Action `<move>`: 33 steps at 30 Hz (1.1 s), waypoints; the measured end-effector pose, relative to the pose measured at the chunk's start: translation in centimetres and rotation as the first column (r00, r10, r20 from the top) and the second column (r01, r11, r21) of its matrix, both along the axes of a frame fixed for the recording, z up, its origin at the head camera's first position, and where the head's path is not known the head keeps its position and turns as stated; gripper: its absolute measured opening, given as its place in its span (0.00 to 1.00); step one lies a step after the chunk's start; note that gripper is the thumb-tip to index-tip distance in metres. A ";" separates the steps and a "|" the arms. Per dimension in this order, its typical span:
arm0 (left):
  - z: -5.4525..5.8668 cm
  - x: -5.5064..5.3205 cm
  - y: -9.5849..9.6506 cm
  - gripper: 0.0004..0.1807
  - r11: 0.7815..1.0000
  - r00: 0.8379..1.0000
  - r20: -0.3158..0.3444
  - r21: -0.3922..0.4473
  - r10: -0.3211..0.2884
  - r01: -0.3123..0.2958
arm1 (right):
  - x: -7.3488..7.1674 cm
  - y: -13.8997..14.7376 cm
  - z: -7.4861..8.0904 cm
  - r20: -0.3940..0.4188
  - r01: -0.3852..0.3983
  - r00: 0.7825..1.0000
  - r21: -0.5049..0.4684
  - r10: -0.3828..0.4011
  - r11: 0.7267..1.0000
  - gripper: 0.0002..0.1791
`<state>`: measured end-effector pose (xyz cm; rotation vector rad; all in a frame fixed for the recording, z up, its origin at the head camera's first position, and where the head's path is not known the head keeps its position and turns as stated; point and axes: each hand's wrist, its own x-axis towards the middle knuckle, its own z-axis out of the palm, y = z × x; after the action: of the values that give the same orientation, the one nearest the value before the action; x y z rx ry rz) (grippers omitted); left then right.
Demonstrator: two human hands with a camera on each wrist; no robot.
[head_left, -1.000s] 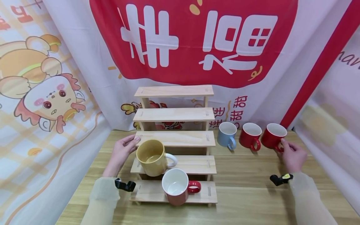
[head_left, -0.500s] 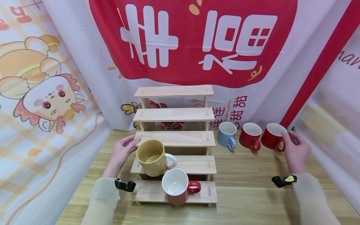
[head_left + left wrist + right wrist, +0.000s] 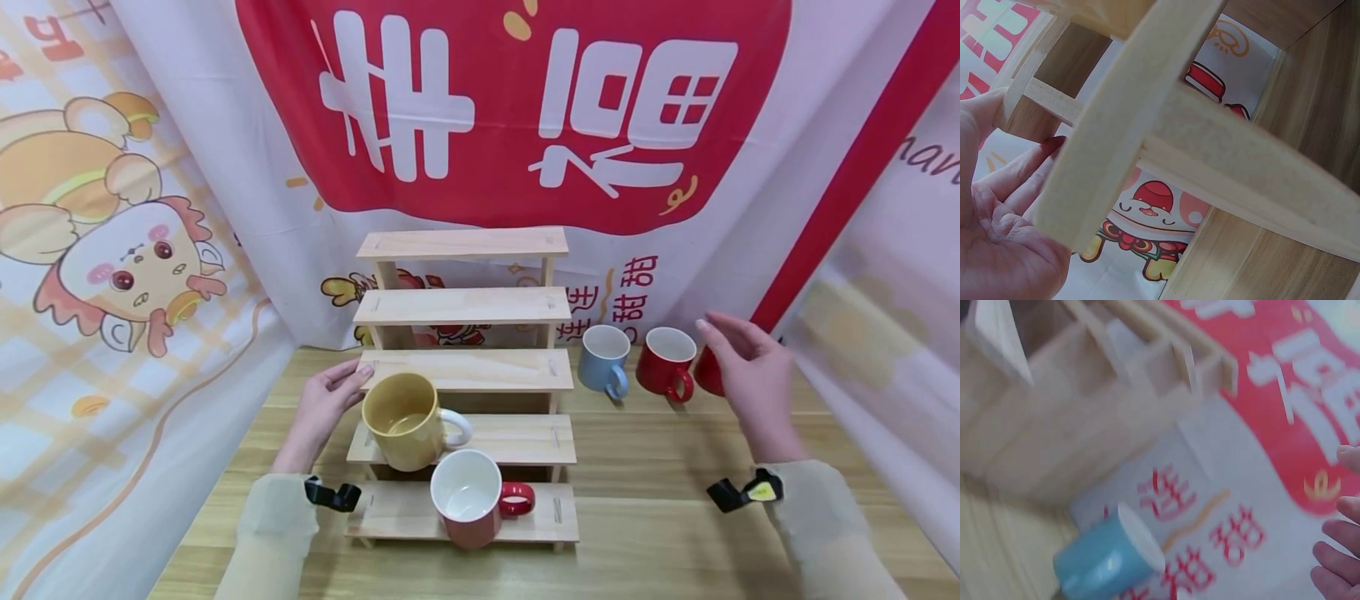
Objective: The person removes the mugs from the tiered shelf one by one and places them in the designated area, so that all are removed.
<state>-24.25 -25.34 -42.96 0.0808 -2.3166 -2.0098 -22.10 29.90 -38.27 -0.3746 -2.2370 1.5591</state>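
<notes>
Wooden rack [image 3: 465,307], pinched by left hand [image 3: 326,406] — right hand [image 3: 756,377] loose-fingered, empty, near rightmost mug [image 3: 708,374]

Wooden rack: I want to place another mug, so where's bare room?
The wooden rack has three bare upper tiers, though the left hand holds the third's left end. Below, the yellow mug and red-handled mug crowd the lowest two, leaving bare ends right of their handles.
</notes>
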 end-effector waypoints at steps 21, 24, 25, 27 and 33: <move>0.1 -0.2 0.0 0.33 1.000 1.000 -0.011 0.009 -0.007 0.007 | 3.2 -14.6 2.2 -0.201 -0.590 0.785 0.044 0.586 0.806 0.21; 0.0 -0.2 0.0 0.34 1.000 1.000 -0.014 0.010 -0.007 0.007 | 3.6 -16.6 1.6 -0.170 -0.643 0.753 0.012 0.635 0.766 0.21; 0.0 -0.3 0.0 0.34 1.000 1.000 -0.014 0.008 -0.007 0.007 | 3.7 -17.3 1.4 -0.161 -0.662 0.740 0.001 0.654 0.750 0.21; -0.1 -0.3 0.0 0.34 1.000 1.000 -0.014 0.009 -0.005 0.006 | 4.0 -18.6 0.9 -0.138 -0.698 0.711 -0.022 0.690 0.715 0.21; -0.1 -0.2 0.0 0.34 1.000 1.000 -0.009 0.005 -0.001 0.001 | 4.5 -22.0 -0.5 -0.070 -0.780 0.625 -0.039 0.777 0.624 0.20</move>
<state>-24.42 -25.35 -43.07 0.0712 -2.3063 -2.0128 -17.58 7.95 -38.75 0.7506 -2.4486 1.9930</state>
